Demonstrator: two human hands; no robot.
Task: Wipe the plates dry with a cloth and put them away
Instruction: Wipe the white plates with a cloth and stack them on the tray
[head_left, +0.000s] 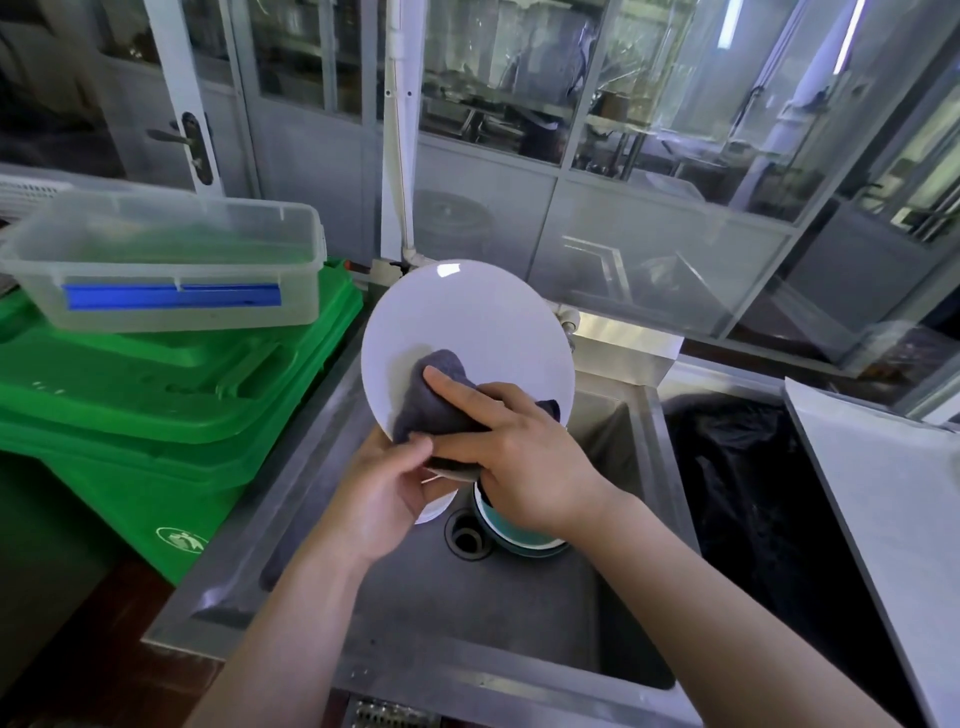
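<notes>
A white round plate is held tilted up over the steel sink. My left hand grips its lower edge from below. My right hand presses a grey cloth flat against the plate's lower face. Beneath my hands, on the sink floor next to the drain, lie a teal-and-white dish and part of another white plate, both mostly hidden.
A green bin stands left of the sink with a clear plastic box on its lid. A black bag fills the space right of the sink, beside a white counter. Glass partitions stand behind.
</notes>
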